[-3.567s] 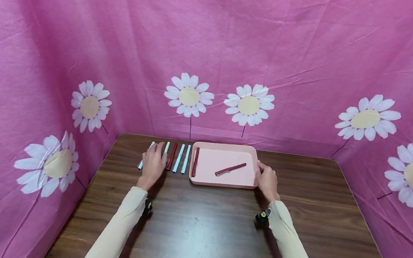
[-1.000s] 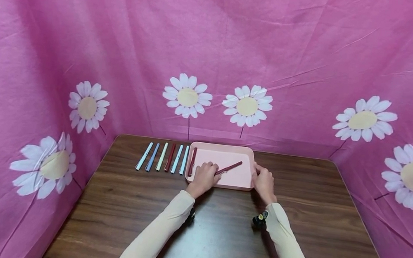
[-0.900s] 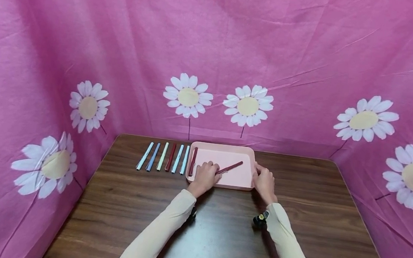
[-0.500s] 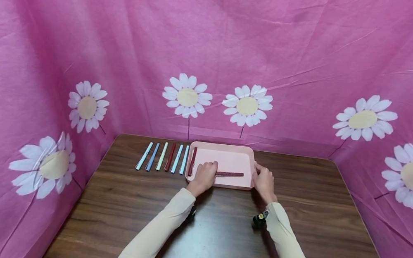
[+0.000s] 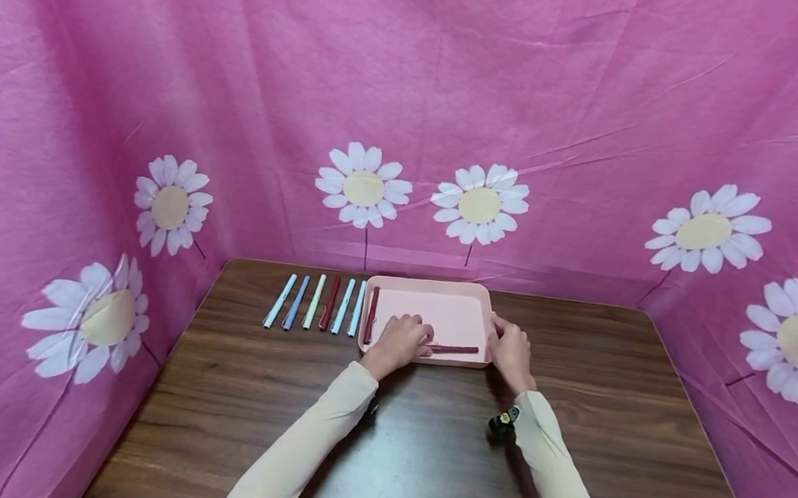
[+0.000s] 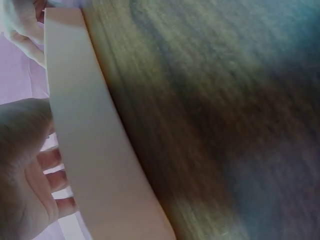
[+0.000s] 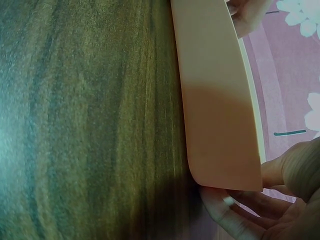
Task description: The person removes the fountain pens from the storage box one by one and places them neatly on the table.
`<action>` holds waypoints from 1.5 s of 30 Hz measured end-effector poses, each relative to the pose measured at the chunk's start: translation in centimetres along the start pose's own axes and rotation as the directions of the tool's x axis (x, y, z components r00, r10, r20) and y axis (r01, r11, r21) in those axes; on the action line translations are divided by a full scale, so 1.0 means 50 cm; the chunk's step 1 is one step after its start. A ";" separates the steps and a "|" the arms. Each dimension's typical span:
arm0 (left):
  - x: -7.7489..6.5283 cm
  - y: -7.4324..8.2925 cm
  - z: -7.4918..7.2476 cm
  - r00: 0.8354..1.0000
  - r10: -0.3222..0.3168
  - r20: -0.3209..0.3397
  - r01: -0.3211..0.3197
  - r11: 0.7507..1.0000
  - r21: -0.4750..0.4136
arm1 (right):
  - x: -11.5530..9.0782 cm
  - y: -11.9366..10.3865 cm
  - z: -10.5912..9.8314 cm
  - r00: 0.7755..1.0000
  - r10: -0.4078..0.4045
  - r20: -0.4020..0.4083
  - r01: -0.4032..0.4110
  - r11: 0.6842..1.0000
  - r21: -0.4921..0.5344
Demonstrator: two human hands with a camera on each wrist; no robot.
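Inside a shallow pink tray [image 5: 436, 309], my left hand [image 5: 399, 340] pinches one end of a dark red pen [image 5: 457, 349], its contact partly hidden by the fingers. This pen lies along the tray's front wall. A second dark red pen [image 5: 372, 315] rests against the left wall. With thumb and fingers at the right side, my right hand [image 5: 510, 352] grips the tray. In the left wrist view the tray's outer front wall [image 6: 95, 125] hides the pen, while several spread fingers [image 6: 57, 181] show behind it. The right wrist view shows fingers [image 7: 235, 220] around the tray's corner.
Left of the tray stands a row of capped pens: a light blue pen [image 5: 280, 301], a darker blue pen [image 5: 296, 303], a pale green pen [image 5: 314, 302], a dark red pen [image 5: 329, 304] and further light blue pens [image 5: 343, 306]. A flowered pink cloth [image 5: 413, 106] hangs behind the wooden table [image 5: 393, 457].
Having come from the pen row into the tray, my left hand has turned the slanting dark red pen and drawn it against the front wall. My right hand stays on the tray.
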State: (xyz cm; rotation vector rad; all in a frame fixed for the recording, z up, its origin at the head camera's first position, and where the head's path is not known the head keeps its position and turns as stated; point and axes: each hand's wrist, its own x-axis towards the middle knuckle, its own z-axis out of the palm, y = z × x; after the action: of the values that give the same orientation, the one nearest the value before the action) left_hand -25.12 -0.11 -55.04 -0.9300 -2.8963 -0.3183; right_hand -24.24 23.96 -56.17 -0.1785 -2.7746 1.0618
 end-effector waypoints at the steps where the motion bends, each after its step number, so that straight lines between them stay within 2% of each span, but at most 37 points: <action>1: 0.001 0.000 0.001 1.000 0.006 -0.005 -0.006 1.000 -0.004 | 0.000 0.000 0.000 1.000 -0.002 -0.002 0.002 1.000 -0.003; 4: 0.004 0.001 0.004 0.999 0.046 -0.013 -0.047 0.999 -0.020 | -0.001 -0.002 -0.001 1.000 -0.001 0.000 0.001 1.000 -0.002; 9: 0.010 0.001 0.003 0.990 0.137 0.019 -0.136 0.990 -0.027 | -0.002 -0.004 -0.003 1.000 0.005 0.013 -0.005 1.000 0.003; 14: 0.013 0.000 -0.002 0.986 0.163 0.028 -0.163 0.987 0.008 | -0.004 -0.005 -0.004 1.000 -0.001 0.008 0.001 1.000 0.012; 22: 0.007 -0.010 -0.014 0.992 0.113 -0.050 -0.105 0.983 0.152 | -0.003 -0.004 -0.004 1.000 -0.004 -0.003 0.004 1.000 0.007; 28: 0.002 -0.019 -0.021 0.994 0.082 -0.078 -0.063 0.973 0.224 | -0.002 -0.001 -0.002 1.000 0.008 0.006 -0.008 1.000 0.001; 38: -0.017 -0.049 -0.027 0.991 0.067 -0.120 -0.043 0.979 0.198 | 0.000 0.002 -0.001 1.000 0.016 0.016 -0.016 1.000 -0.004; 45: -0.033 -0.077 -0.045 0.985 0.038 -0.169 -0.012 0.988 0.153 | 0.001 0.001 0.000 1.000 0.021 0.017 -0.021 1.000 -0.005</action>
State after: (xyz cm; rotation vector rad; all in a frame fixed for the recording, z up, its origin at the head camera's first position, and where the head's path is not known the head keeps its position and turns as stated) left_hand -26.00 -4.59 -53.74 -0.8675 -2.7066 -0.1648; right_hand -24.28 24.00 -56.20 -0.2007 -2.7967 1.0673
